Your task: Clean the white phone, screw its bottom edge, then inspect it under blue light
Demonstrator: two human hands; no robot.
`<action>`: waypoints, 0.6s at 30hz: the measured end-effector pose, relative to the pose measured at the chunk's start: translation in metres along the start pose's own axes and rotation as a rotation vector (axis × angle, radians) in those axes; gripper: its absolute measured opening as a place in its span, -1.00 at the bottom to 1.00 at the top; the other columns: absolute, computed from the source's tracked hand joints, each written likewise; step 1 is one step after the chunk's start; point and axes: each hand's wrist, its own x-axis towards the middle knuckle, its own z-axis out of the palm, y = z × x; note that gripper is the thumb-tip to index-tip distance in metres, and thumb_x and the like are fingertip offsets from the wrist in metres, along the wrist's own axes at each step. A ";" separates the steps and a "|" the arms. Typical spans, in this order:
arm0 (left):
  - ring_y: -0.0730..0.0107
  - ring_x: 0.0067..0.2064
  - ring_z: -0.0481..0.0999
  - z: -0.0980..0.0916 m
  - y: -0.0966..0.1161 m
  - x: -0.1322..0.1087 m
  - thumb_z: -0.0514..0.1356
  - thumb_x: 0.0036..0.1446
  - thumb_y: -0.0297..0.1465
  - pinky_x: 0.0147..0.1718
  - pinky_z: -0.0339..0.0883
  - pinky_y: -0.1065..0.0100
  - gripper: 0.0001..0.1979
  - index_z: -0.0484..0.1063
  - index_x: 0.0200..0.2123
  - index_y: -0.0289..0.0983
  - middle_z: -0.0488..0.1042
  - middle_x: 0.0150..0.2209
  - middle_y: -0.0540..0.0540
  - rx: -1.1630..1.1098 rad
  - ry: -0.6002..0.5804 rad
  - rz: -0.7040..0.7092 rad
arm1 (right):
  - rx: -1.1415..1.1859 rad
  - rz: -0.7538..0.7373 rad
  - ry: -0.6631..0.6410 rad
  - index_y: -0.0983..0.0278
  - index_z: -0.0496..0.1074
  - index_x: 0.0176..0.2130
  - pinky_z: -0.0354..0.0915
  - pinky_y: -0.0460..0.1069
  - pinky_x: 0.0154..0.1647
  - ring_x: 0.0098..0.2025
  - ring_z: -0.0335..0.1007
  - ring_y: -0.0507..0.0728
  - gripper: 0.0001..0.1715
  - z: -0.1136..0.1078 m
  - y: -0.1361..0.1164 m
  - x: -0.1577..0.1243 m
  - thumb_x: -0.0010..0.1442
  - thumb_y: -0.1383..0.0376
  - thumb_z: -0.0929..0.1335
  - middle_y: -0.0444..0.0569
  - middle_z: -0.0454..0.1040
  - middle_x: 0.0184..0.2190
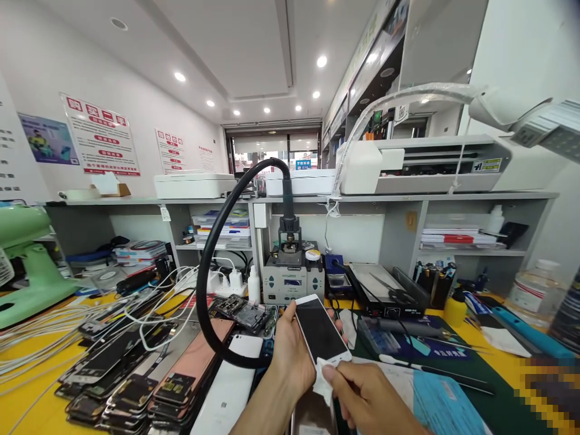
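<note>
My left hand (pixel 290 356) grips a white smartphone (pixel 319 329) from its left side, screen up and dark, tilted away from me above the yellow workbench. My right hand (pixel 367 399) is closed, pinching a small white wipe (pixel 322 376) against the phone's near bottom corner. Both forearms come in from the bottom edge of the view.
A hot-air station (pixel 293 281) with a looping black hose (pixel 212 266) stands behind the phone. Stacked phone screens and back covers (pixel 136 374) fill the left of the bench, with white cables (pixel 54 320). A green fan (pixel 27 266) is at far left, a heating plate (pixel 385 290) and bottles at right.
</note>
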 end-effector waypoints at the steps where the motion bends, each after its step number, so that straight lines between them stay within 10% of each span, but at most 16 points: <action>1: 0.13 -0.38 0.58 0.001 0.001 -0.002 0.04 0.28 -0.10 -0.27 0.46 0.13 -0.53 0.49 -0.28 -0.41 0.57 -0.38 -0.25 -0.003 -0.007 -0.001 | 0.009 0.011 -0.011 0.22 0.24 -0.51 0.21 -0.11 -0.55 -0.60 0.37 0.04 -0.38 0.000 0.000 0.000 0.41 -0.08 0.11 -0.15 0.39 -0.64; 9: 0.33 -0.57 0.40 0.001 0.007 -0.003 0.01 0.26 -0.01 -0.58 0.30 0.35 -0.47 0.39 -0.49 -0.34 0.44 -0.55 -0.17 0.038 -0.003 -0.055 | -0.205 -0.185 0.141 0.21 0.15 -0.52 0.07 -0.09 -0.55 -0.59 0.20 0.00 -0.43 -0.023 -0.003 0.002 0.47 0.05 0.11 -0.23 0.22 -0.64; 18: 0.46 -0.67 0.25 -0.023 -0.005 0.012 0.02 0.23 0.09 -0.68 0.15 0.46 -0.32 0.40 -0.61 -0.38 0.30 -0.70 -0.11 0.278 -0.020 -0.167 | -0.736 -0.584 0.218 0.25 0.41 -0.44 -0.09 -0.02 -0.63 -0.52 0.49 0.13 -0.45 0.008 0.007 0.013 0.42 0.03 0.15 0.00 0.57 -0.53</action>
